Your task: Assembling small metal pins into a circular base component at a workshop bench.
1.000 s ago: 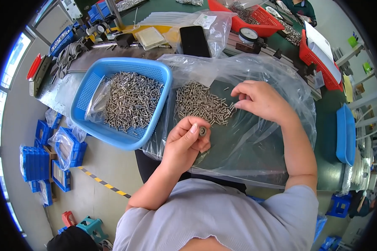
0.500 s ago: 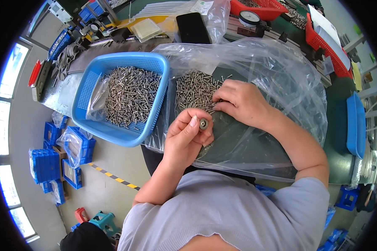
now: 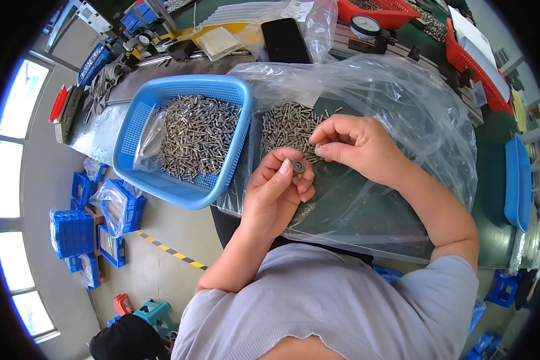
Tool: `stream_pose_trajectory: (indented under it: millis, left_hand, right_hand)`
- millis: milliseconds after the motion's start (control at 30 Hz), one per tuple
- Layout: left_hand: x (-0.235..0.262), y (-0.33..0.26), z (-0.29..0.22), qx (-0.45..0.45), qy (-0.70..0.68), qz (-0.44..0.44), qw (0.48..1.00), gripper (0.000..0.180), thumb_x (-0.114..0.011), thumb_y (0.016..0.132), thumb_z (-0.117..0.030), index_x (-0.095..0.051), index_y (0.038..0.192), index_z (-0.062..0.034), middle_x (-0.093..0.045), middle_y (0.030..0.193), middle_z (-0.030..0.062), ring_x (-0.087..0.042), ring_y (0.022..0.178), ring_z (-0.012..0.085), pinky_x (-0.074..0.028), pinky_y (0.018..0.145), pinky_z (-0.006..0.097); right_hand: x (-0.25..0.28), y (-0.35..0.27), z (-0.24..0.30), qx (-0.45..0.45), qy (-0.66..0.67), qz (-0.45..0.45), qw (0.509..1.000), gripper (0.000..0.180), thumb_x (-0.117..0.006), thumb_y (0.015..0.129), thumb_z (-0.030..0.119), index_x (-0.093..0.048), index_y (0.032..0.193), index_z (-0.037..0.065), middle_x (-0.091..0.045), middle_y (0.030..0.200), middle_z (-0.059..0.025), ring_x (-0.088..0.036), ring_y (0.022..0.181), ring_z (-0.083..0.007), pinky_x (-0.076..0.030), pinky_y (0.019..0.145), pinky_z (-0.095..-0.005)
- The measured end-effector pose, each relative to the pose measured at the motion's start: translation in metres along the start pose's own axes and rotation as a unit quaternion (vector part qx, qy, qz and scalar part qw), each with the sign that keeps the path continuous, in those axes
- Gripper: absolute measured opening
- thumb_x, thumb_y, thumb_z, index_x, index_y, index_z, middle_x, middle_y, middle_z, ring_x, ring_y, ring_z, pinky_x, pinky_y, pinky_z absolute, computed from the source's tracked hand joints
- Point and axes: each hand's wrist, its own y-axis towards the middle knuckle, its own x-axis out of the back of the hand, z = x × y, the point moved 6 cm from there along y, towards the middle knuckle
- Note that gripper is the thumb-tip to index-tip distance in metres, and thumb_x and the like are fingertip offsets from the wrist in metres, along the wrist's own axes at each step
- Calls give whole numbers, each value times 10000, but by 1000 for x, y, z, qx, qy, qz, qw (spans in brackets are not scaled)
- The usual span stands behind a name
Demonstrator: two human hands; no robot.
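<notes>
My left hand (image 3: pixel 276 186) is closed around a small round metal piece (image 3: pixel 298 166) with a hole in its middle, its face turned up. Just right of it, my right hand (image 3: pixel 360 147) pinches thumb and fingertips together at the near right edge of a pile of small metal pins (image 3: pixel 288 127). A tiny greyish bit shows at those fingertips, too small to tell. The pile lies on a clear plastic sheet (image 3: pixel 396 90) over the dark green table. To the left, a blue basket (image 3: pixel 246 102) holds many similar pins (image 3: pixel 198 138) and a crumpled clear bag (image 3: pixel 151 144).
A black phone (image 3: pixel 286 41) lies beyond the pile, near a dial gauge (image 3: pixel 365 24). Red baskets (image 3: pixel 471 66) stand at the far right, and a blue tray (image 3: pixel 517 183) at the right edge. Blue crates (image 3: pixel 78 233) are stacked on the floor at left.
My right hand has drawn back slightly from the pins, its fingertips pinched. My left hand has risen a little with the round piece. The whole view has shifted slightly.
</notes>
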Motion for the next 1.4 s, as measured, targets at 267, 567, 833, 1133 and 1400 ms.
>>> stream_pose_trajectory:
  millis: [267,567,833,1133,1400]
  left_hand:
    - [-1,0,1,1,11,0,1000,169,-512,958,-176,-527,1062,-43,-574,903,86,-486,721,117,-404,646,266]
    - [0,-2,1,4,33,-16,999,158,-521,956,-166,-530,1070,-58,-611,871,84,-514,703,118,-427,644,268]
    - [-1,-1,3,18,39,-9,999,163,-523,957,-171,-529,1066,-50,-621,859,82,-531,690,116,-437,637,265]
    - [-2,-1,3,15,24,-3,1000,169,-530,953,-171,-527,1059,-40,-604,843,78,-522,675,117,-430,617,260]
    - [0,-2,4,18,55,15,998,182,-568,934,-194,-543,1023,-36,-587,808,62,-500,634,106,-402,564,253]
  right_hand:
    - [-12,-8,7,-99,137,79,982,85,-646,837,21,-624,919,22,-624,796,0,-572,714,-56,-472,637,-208]
    - [-16,-6,2,-35,183,86,979,75,-679,827,39,-633,884,24,-583,874,-8,-558,790,-74,-452,708,-216]
    - [-17,-6,5,31,149,64,986,74,-690,817,69,-655,863,23,-589,822,-11,-572,779,-82,-461,720,-231]
    - [-16,-8,16,94,73,45,992,51,-686,797,61,-654,824,32,-570,786,-15,-562,746,-112,-450,680,-247]
    - [-19,-7,17,29,59,57,996,121,-724,777,71,-613,823,59,-570,863,-13,-541,788,-117,-439,691,-254]
